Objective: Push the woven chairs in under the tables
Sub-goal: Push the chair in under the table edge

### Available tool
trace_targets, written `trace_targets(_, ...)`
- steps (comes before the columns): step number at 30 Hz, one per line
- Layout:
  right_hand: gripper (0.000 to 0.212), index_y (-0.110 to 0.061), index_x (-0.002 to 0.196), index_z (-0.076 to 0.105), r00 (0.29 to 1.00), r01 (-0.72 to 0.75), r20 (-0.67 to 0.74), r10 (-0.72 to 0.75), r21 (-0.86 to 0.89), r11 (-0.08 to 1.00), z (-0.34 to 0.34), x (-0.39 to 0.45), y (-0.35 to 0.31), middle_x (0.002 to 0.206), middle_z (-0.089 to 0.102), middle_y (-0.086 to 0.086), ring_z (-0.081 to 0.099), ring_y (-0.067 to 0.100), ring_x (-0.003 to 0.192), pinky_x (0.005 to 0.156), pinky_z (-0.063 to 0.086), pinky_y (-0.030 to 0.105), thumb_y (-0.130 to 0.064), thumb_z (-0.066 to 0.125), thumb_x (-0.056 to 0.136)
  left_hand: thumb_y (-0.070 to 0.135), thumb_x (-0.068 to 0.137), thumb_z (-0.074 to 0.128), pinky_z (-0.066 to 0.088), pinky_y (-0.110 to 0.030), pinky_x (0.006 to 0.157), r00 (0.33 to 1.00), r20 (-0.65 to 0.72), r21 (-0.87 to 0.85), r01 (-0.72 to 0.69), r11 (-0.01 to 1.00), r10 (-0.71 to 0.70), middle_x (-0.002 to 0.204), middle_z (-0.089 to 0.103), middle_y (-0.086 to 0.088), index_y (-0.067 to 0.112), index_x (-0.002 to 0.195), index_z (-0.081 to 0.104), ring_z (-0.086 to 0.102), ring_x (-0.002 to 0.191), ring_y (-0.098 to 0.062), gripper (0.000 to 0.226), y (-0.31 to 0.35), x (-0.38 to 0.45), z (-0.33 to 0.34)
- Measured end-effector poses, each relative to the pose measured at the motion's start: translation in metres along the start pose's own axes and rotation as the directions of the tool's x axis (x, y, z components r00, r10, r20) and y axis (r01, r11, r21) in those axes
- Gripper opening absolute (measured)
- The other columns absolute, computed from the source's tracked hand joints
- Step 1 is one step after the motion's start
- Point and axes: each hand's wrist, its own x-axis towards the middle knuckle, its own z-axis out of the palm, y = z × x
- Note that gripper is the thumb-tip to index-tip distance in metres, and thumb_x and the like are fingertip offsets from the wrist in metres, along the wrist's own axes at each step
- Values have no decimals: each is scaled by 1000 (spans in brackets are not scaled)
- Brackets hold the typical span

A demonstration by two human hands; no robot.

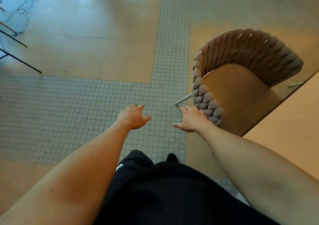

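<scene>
Right hand [191,119] spread, empty, beside grey-beige woven chair [241,66]; left hand [133,116] spread, empty. Chair partly under pale wooden desk [284,121]; push unfinished.

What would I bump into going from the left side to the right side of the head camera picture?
Black table legs → left hand → right hand → woven chair → table.
</scene>
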Motion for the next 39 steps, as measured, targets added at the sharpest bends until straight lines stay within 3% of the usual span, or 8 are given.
trace_targets(10,90,-21,155,33,1000,-24,-10,24,13,1000,-60,96,-4,157,40,8,35,33,144,117,30,54,-73,57,87,62,96,48,32,-54,117,1000,1,26,-10,1000,10,159,36,-10,23,157,28,32,147,-30,75,-8,96,-70)
trace_targets(26,92,-19,158,29,962,-263,-30,272,184,947,-183,256,-50,159,38,8,35,31,144,115,35,52,-72,57,88,63,96,48,31,-54,116,972,99,182,-230,956,215,160,34,-9,26,158,24,31,147,-32,77,-58,301,-226)
trace_targets(31,91,-20,158,28,931,-346,-14,364,279,896,-203,280,-44,161,34,8,31,31,146,116,29,55,-70,59,88,53,98,49,34,-53,115,945,146,230,-319,919,292,160,34,-9,24,159,23,30,146,-31,72,-47,352,-257)
trace_targets(39,88,-19,154,34,878,-435,-9,478,397,808,-236,327,1,156,39,9,34,33,144,116,30,53,-71,59,87,57,96,51,29,-50,119,869,192,313,-495,810,457,160,36,-7,22,158,27,26,149,-28,75,10,444,-306)
